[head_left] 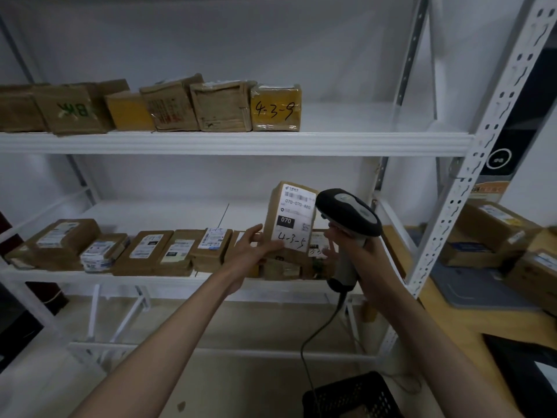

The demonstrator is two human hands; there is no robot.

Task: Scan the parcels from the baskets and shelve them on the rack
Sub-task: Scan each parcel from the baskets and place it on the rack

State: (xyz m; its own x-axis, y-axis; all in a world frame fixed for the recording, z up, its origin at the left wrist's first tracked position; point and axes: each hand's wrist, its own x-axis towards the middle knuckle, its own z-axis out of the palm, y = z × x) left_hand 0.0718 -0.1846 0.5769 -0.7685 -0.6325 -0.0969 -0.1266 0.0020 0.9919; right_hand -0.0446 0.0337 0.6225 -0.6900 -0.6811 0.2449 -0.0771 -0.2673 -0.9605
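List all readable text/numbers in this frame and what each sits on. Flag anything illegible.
"070-070-A80", "070", handwritten "4-3-5": white label on the held parcel, gripped by the left hand.
"4-3-9": handwritten on the yellow box, upper shelf.
"BK", upside down, green: brown box, upper shelf.
Unreadable: blurred top lines of the held label, lower-shelf parcel labels, scanner markings.

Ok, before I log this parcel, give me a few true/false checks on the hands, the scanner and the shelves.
1. The left hand holds the parcel marked 4-3-5 upright. True.
2. The right hand is empty. False: it grips the barcode scanner.
3. The scanner is cordless. False: a cable hangs from its handle.
4. A parcel marked 4-3-9 sits on the upper shelf. True.
5. The upper shelf is full to its right end. False: the right part is bare.
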